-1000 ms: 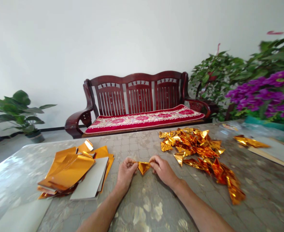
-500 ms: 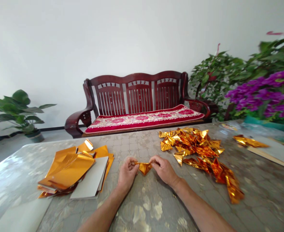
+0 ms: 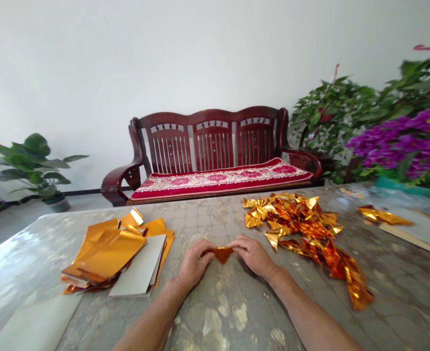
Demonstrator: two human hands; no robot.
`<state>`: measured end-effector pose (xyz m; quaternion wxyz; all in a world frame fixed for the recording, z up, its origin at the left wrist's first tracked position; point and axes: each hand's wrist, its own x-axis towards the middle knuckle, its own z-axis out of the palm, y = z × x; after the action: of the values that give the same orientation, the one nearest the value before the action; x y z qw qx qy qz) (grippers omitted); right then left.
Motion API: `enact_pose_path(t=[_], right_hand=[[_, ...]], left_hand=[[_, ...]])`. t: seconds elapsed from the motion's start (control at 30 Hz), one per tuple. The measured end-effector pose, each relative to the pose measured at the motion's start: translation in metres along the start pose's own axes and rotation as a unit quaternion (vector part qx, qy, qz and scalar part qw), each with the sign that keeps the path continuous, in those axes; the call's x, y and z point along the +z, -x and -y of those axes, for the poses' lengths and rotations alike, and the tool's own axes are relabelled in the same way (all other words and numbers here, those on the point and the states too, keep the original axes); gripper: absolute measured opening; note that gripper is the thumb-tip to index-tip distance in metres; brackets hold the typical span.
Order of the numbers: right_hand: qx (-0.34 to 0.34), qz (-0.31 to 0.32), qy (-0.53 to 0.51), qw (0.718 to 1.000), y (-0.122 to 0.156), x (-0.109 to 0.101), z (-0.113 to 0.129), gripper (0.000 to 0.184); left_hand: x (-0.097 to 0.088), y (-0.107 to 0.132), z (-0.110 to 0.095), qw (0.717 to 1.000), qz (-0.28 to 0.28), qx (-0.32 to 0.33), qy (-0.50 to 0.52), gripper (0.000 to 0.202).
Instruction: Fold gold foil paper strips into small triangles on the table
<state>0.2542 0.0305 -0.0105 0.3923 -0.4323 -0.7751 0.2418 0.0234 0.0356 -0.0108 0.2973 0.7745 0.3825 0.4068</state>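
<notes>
Pinching a small gold foil piece [image 3: 223, 254] from both sides, the left hand [image 3: 195, 263] and right hand [image 3: 253, 256] hold it low over the stone-patterned table [image 3: 215, 312], in front of the person. Fingers and thumbs press together on its two ends and hide them, so how those ends are folded cannot be made out. Its long axis runs sideways between the hands, and its triangular tip points down toward the person. To the right lies a heap of crumpled gold foil [image 3: 291, 219], with a long twisted strip [image 3: 346, 268] trailing toward the near edge. To the left, flat gold foil sheets [image 3: 105, 256] sit beside and under a grey card [image 3: 140, 265]. Further right, a folded foil strip [image 3: 383, 215] rests on a pale board [image 3: 416, 231]. Beyond, a teal planter [image 3: 401, 187] holds purple flowers [image 3: 398, 151].
</notes>
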Motion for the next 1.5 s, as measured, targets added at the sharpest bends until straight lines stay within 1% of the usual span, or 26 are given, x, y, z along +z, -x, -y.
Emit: enact_pose_path(t=[0.07, 0.13, 0.33, 0.47, 0.57, 0.67, 0.77, 0.93, 1.1, 1.2, 1.5], right_hand=[[-0.007, 0.003, -0.003, 1.0, 0.0, 0.0, -0.001, 0.022], [-0.014, 0.002, -0.003, 1.0, 0.0, 0.001, -0.002, 0.024], [-0.023, 0.006, -0.003, 1.0, 0.001, 0.003, -0.001, 0.027], [-0.024, 0.013, 0.005, 1.0, 0.002, 0.002, 0.002, 0.029], [-0.025, 0.014, 0.009, 1.0, 0.002, 0.002, 0.004, 0.032], [-0.02, 0.013, 0.014, 1.0, 0.002, 0.001, 0.005, 0.033], [-0.011, 0.014, 0.018, 1.0, 0.002, 0.002, 0.005, 0.032], [-0.015, 0.015, 0.02, 1.0, 0.002, 0.002, 0.006, 0.032], [-0.013, 0.026, 0.023, 0.999, 0.002, 0.001, 0.007, 0.034], [-0.009, 0.035, 0.026, 0.999, 0.001, 0.001, 0.008, 0.034], [-0.018, 0.038, 0.03, 0.999, 0.003, 0.001, 0.007, 0.035]], left_hand=[[0.0, 0.0, 0.0, 1.0, 0.025, 0.006, 0.002, 0.02], [0.001, 0.0, 0.001, 0.999, 0.036, 0.003, 0.005, 0.021], [0.005, 0.001, 0.009, 0.998, 0.029, -0.045, 0.033, 0.017], [0.006, 0.003, 0.01, 0.996, 0.034, -0.065, 0.05, 0.016], [0.005, 0.004, 0.007, 0.997, 0.031, -0.047, 0.044, 0.014], [0.004, 0.003, 0.004, 0.999, 0.029, -0.016, 0.011, 0.014], [0.004, 0.002, 0.003, 1.0, 0.028, -0.014, 0.001, 0.016], [0.005, 0.002, 0.007, 0.999, 0.025, -0.04, 0.023, 0.015], [0.009, 0.001, 0.011, 0.993, 0.018, -0.097, 0.069, 0.014], [0.009, 0.0, 0.011, 0.99, 0.011, -0.113, 0.084, 0.011], [0.006, 0.0, 0.006, 0.996, 0.01, -0.089, 0.03, 0.006]])
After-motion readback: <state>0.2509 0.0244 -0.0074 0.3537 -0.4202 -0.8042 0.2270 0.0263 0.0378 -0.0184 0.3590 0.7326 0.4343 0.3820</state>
